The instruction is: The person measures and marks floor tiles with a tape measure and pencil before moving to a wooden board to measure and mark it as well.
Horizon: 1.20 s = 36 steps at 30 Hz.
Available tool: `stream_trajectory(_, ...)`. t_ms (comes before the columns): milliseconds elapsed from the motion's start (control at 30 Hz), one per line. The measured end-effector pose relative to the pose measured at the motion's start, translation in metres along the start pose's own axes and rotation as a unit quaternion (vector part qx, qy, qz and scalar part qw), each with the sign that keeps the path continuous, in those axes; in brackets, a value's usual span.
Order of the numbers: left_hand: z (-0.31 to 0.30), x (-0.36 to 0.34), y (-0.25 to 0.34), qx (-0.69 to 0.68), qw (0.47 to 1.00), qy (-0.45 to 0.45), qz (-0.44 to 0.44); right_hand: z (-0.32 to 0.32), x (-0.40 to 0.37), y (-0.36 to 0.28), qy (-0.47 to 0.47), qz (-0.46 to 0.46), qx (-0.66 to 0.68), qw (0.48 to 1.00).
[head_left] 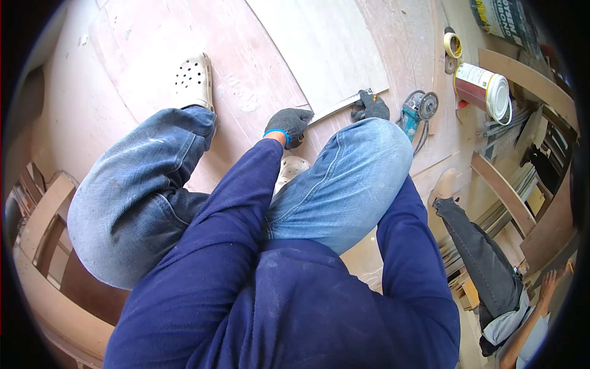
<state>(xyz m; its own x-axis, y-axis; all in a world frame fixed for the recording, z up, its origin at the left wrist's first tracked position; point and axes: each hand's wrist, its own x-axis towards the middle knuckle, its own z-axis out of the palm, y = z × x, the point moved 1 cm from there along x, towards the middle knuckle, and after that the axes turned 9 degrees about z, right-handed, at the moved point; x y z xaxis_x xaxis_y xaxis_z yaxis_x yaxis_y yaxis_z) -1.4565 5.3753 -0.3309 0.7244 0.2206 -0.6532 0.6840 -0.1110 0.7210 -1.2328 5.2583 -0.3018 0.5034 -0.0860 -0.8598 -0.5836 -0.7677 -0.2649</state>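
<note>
A long pale board lies on the floor, its near edge close to both my hands. Across that edge runs a thin metal measuring strip. My left hand, in a dark grey glove with a blue cuff, is closed at the strip's left end. At the strip's right end is my right hand, gloved too, with its fingers bent round that end and a small orange-tipped thing between them. My right knee partly hides the right wrist.
An angle grinder lies right of my right hand. Beyond it are a paint can, a tape roll and a sack. Curved wooden pieces lie at the right. Another person's leg and arm show at lower right.
</note>
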Motion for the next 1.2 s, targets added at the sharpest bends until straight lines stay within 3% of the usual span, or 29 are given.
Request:
stream_trajectory(67,-0.001,-0.001,0.004,0.064,0.997,-0.014,0.035,-0.001,-0.001,-0.001,0.003,-0.002,-0.002,1.000)
stream_trajectory(233,0.003,0.001,0.001,0.017,1.000,0.001,0.013,-0.004,0.007,0.006,0.003,-0.010,0.031,0.999)
stream_trajectory(300,0.006,0.003,-0.004,0.019,1.000,-0.003,0.011,-0.009,0.004,0.012,0.023,-0.018,-0.030,0.999)
stream_trajectory(367,0.010,0.007,-0.010,0.096,0.994,-0.011,0.060,-0.014,0.003,0.016,0.032,-0.029,-0.029,0.999)
stream_trajectory(667,0.002,-0.002,0.004,0.049,0.998,-0.029,0.016,-0.029,-0.002,0.024,0.054,-0.060,0.029,0.996)
stream_trajectory(867,0.012,0.003,-0.008,0.091,0.994,-0.006,0.067,-0.044,-0.004,0.016,0.068,-0.104,0.123,0.985)
stream_trajectory(1033,0.007,0.001,0.000,0.090,0.994,-0.016,0.054,-0.043,-0.013,0.005,0.073,-0.118,0.172,0.975)
stream_trajectory(1200,0.006,0.002,-0.001,0.106,0.992,-0.021,0.061,-0.038,-0.027,-0.010,0.071,-0.151,0.129,0.978)
